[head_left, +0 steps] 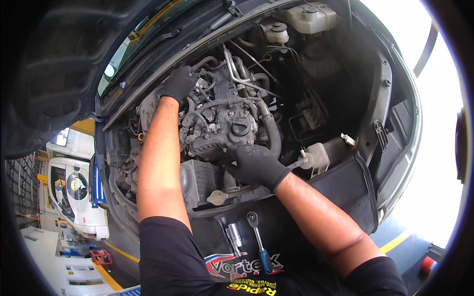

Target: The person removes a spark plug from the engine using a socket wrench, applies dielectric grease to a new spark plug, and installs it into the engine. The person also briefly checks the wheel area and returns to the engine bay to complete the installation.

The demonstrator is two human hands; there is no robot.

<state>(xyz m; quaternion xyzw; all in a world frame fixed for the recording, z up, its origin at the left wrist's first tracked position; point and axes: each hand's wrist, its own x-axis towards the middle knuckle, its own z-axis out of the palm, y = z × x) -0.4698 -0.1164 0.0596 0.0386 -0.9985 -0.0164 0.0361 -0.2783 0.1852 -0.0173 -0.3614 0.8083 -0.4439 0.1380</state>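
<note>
Both my hands wear black gloves over a dirty engine [217,106] in an open car bay. Toward the far left of the engine, my left hand [179,83] bends its fingers down among hoses and wiring connectors; whatever they grip is hidden. My right hand [256,166] rests at the near edge of the engine's top cover, just below the black oil filler cap [240,127]. Its thumb and forefinger stand apart, and no tool shows in it. A ratchet [257,237] with a blue handle and a silver socket [234,238] lie on the black fender cover [316,190] before me.
A black air filter box [198,180] sits below my left forearm. White fluid reservoirs [312,19] stand at the far right, and another translucent tank [318,157] is beside my right wrist. The raised hood [49,64] hangs at left. A white car [79,197] is parked beyond.
</note>
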